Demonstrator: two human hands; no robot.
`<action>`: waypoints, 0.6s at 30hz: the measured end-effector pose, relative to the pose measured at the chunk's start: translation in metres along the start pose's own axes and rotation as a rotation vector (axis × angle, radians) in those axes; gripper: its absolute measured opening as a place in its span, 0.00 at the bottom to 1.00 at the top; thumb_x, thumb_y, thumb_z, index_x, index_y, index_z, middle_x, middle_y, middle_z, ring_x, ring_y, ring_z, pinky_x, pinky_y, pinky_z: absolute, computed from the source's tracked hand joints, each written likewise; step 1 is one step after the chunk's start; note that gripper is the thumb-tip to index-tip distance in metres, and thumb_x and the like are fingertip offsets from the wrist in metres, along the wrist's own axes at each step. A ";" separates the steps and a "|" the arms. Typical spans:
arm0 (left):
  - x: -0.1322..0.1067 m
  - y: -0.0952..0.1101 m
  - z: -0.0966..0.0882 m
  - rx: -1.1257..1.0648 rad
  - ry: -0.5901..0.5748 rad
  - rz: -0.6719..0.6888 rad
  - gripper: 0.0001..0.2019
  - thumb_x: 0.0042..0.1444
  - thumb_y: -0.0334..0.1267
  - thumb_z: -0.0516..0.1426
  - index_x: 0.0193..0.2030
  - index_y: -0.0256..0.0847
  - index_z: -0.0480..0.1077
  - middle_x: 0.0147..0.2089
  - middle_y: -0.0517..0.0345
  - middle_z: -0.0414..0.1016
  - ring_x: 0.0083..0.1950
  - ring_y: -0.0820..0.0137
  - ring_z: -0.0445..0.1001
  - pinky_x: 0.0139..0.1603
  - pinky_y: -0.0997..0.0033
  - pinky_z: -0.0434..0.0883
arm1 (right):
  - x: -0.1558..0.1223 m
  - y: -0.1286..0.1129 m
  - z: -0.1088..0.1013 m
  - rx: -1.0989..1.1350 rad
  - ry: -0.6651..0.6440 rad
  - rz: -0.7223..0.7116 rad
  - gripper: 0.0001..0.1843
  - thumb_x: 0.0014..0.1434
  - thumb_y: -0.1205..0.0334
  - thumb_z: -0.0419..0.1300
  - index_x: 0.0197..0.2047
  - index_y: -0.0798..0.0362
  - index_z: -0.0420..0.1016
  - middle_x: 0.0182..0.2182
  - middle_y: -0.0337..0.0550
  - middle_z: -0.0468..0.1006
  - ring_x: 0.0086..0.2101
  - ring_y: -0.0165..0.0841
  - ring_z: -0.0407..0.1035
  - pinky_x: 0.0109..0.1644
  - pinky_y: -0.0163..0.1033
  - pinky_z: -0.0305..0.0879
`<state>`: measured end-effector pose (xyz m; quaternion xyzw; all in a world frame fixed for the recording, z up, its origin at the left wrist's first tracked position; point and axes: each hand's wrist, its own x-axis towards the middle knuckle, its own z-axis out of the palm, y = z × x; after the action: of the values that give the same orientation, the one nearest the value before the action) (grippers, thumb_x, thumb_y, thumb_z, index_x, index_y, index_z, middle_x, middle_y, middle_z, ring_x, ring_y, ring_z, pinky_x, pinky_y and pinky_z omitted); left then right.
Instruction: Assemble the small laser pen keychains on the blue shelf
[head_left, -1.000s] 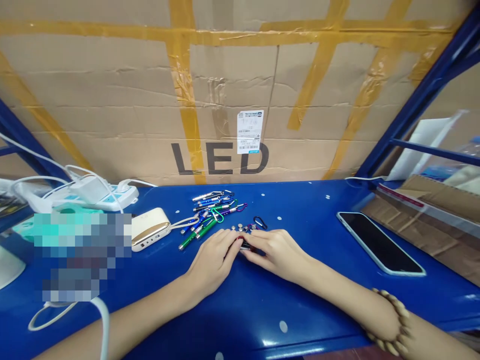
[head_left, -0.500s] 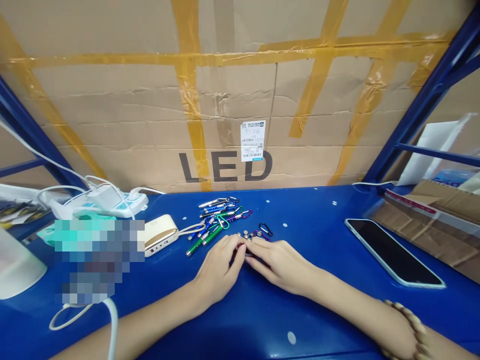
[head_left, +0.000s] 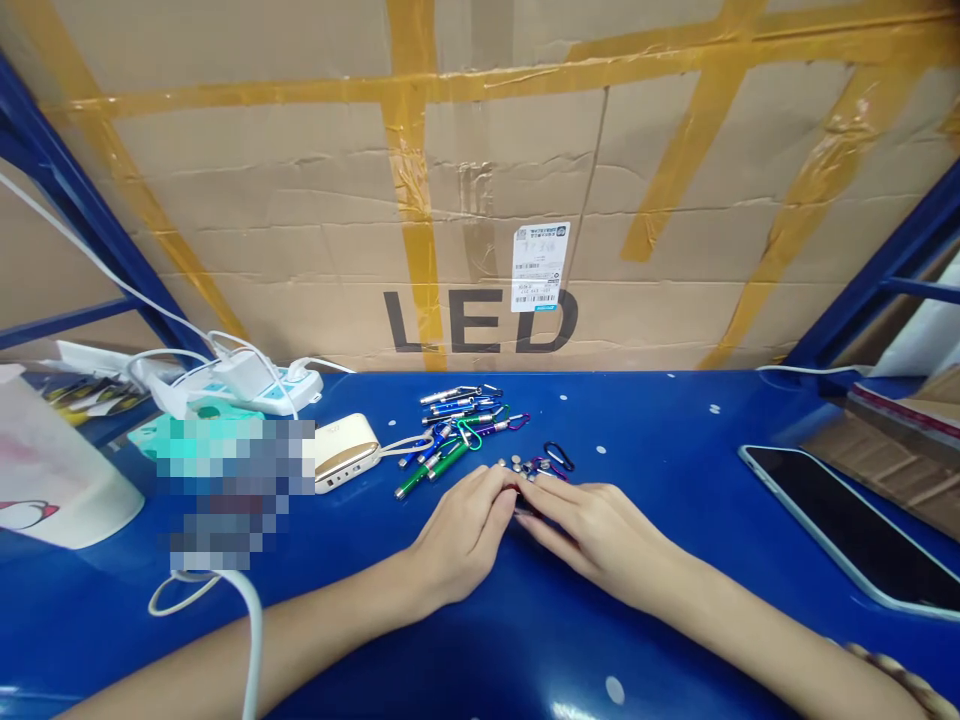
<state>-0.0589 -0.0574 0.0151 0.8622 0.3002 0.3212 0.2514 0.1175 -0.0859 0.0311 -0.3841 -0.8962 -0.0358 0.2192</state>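
Observation:
My left hand (head_left: 463, 535) and my right hand (head_left: 600, 530) rest on the blue shelf (head_left: 675, 480) with their fingertips meeting. Between them they pinch a small dark item (head_left: 523, 506) that is mostly hidden. Just beyond the fingers lie a few small round button cells (head_left: 517, 462) and a black carabiner clip (head_left: 559, 457). Further back sits a heap of small keychain flashlights (head_left: 457, 425) in green, blue, purple and silver.
A white-and-gold power bank (head_left: 345, 453) lies left of the heap, with a white power strip (head_left: 247, 385) and cables behind it. A phone (head_left: 855, 530) lies face up at right. A taped cardboard box marked LED (head_left: 480, 200) forms the back wall. A white bag (head_left: 52, 480) stands at far left.
The view has swung left, so everything appears shifted right. My hands stay together on the same small item with barely any movement.

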 end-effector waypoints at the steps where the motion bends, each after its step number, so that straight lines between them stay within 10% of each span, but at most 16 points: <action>1: 0.000 0.000 0.000 0.004 0.006 -0.002 0.13 0.64 0.38 0.38 0.35 0.41 0.59 0.33 0.57 0.66 0.35 0.70 0.64 0.38 0.70 0.63 | 0.000 0.001 0.000 -0.006 0.013 0.001 0.19 0.66 0.61 0.43 0.54 0.59 0.65 0.41 0.51 0.76 0.37 0.36 0.74 0.35 0.38 0.73; 18: -0.001 -0.002 0.002 0.196 0.028 -0.105 0.14 0.63 0.39 0.39 0.30 0.42 0.59 0.20 0.65 0.61 0.21 0.75 0.62 0.25 0.76 0.56 | 0.001 0.014 0.005 0.208 0.082 -0.084 0.17 0.65 0.60 0.45 0.42 0.61 0.71 0.29 0.47 0.75 0.27 0.33 0.70 0.29 0.36 0.67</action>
<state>-0.0586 -0.0568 0.0121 0.8613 0.3783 0.2886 0.1783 0.1251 -0.0740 0.0255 -0.3196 -0.9006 0.0327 0.2926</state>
